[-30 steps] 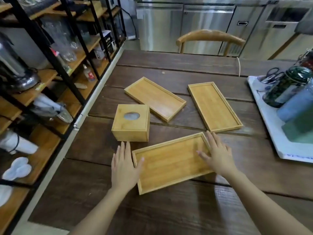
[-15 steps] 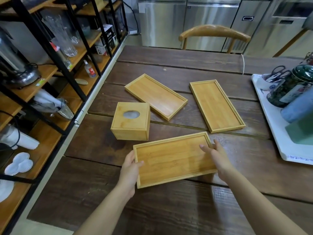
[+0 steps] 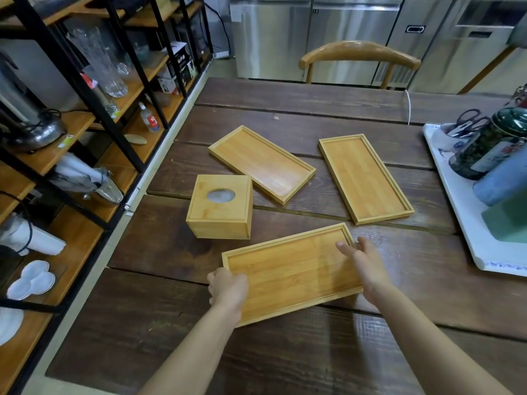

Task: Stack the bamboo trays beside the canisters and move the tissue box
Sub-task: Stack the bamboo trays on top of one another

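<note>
Three shallow bamboo trays lie on the dark wooden table (image 3: 313,104). The nearest tray (image 3: 291,272) is gripped at both short ends: my left hand (image 3: 228,289) is curled around its left end and my right hand (image 3: 365,266) clasps its right end. A second tray (image 3: 262,163) lies slanted in the middle, and a third tray (image 3: 365,178) lies to its right. The square bamboo tissue box (image 3: 221,206) with an oval hole stands just left of the held tray. Green and blue canisters (image 3: 490,149) stand on a white tray (image 3: 467,232) at the right.
A black-framed wooden shelf unit (image 3: 85,132) with glassware and dishes runs along the table's left side. A wooden chair (image 3: 359,55) is at the far edge, steel cabinets behind it. A cup with scissors (image 3: 459,132) stands on the white tray.
My hands went from resting flat beside the nearest tray to closing on its two ends. The tray has tilted slightly and looks raised a little off the table.
</note>
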`<state>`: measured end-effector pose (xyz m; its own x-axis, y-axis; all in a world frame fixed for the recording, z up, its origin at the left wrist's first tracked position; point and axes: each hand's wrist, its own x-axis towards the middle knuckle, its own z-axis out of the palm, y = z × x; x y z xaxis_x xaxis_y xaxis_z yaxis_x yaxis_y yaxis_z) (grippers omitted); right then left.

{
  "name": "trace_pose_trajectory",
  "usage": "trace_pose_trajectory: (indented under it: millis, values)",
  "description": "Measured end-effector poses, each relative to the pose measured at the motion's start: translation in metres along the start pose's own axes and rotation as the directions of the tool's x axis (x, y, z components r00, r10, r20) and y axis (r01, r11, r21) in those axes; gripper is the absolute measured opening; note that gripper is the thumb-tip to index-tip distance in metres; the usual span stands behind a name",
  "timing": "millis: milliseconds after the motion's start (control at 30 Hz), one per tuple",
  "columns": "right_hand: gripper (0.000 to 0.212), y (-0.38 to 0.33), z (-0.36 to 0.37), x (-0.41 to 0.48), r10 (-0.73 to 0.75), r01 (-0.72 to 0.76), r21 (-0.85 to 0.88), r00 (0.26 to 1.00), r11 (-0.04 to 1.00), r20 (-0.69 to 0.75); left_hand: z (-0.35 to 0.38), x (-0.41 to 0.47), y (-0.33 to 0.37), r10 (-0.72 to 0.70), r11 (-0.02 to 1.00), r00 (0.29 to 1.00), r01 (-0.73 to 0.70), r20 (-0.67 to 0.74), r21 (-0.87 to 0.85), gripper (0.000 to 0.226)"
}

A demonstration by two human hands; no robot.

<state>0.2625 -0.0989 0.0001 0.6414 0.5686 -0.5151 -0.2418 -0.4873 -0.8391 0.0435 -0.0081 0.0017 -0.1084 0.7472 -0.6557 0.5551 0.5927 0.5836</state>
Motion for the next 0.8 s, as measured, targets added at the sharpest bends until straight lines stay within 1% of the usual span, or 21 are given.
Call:
trace_pose_trajectory:
  millis: [100,133,200,233,300,367,467,533,600,667,700,767,800]
  values:
    - [0.071,-0.002,-0.001,-0.001,0.014,-0.014,0.033,1.000,0.999,-0.021,-0.004,0.006,-0.002,0.010,0.997,1.000,-0.009,0.015,-0.078,0.020]
    - [0.071,-0.003,-0.002,0.000,0.020,-0.018,0.045,0.999,0.999,-0.028,-0.008,-0.001,0.002,0.028,0.993,0.999,-0.025,0.024,-0.113,0.020]
    - [0.069,-0.002,-0.003,0.000,0.034,-0.031,0.056,0.998,0.998,-0.051,-0.015,-0.014,0.009,0.067,0.980,0.994,-0.050,0.081,-0.192,0.031]
    - [0.067,-0.002,-0.004,0.000,0.032,-0.028,0.068,0.998,0.997,-0.058,-0.018,-0.019,0.012,0.091,0.975,0.989,-0.064,0.120,-0.212,0.040]
    - [0.065,-0.001,-0.010,0.002,0.033,-0.026,0.089,0.997,0.996,-0.076,-0.024,-0.025,0.015,0.154,0.973,0.971,-0.116,0.184,-0.200,0.057]
    - [0.062,0.002,-0.017,0.004,0.033,-0.024,0.104,0.995,0.994,-0.092,-0.030,-0.026,0.016,0.206,0.971,0.957,-0.174,0.204,-0.167,0.065]
    - [0.060,0.002,-0.028,0.005,0.047,-0.037,0.131,0.996,0.991,-0.072,-0.034,-0.032,0.017,0.315,0.941,0.927,-0.278,0.204,-0.191,0.068]
    - [0.060,-0.003,-0.034,0.005,0.055,-0.046,0.141,0.997,0.989,-0.060,-0.036,-0.033,0.020,0.401,0.912,0.890,-0.365,0.217,-0.186,0.067]
    - [0.062,-0.013,-0.040,0.006,0.026,-0.020,0.132,0.999,0.991,-0.046,-0.043,-0.031,0.028,0.480,0.872,0.852,-0.440,0.209,-0.214,0.064]
    - [0.066,-0.027,-0.047,0.004,-0.077,0.078,0.055,0.997,0.995,-0.013,-0.052,-0.027,0.041,0.563,0.820,0.805,-0.515,0.188,-0.249,0.059]
    - [0.067,-0.036,-0.050,0.001,-0.143,0.143,-0.022,0.989,0.989,0.031,-0.056,-0.027,0.049,0.597,0.796,0.780,-0.548,0.186,-0.258,0.057]
    - [0.063,-0.053,-0.056,-0.006,-0.224,0.259,-0.196,0.957,0.946,0.187,-0.062,-0.027,0.066,0.643,0.762,0.745,-0.596,0.179,-0.254,0.054]
    - [0.054,-0.060,-0.059,-0.008,-0.250,0.320,-0.269,0.932,0.908,0.264,-0.063,-0.027,0.075,0.656,0.749,0.736,-0.609,0.164,-0.263,0.052]
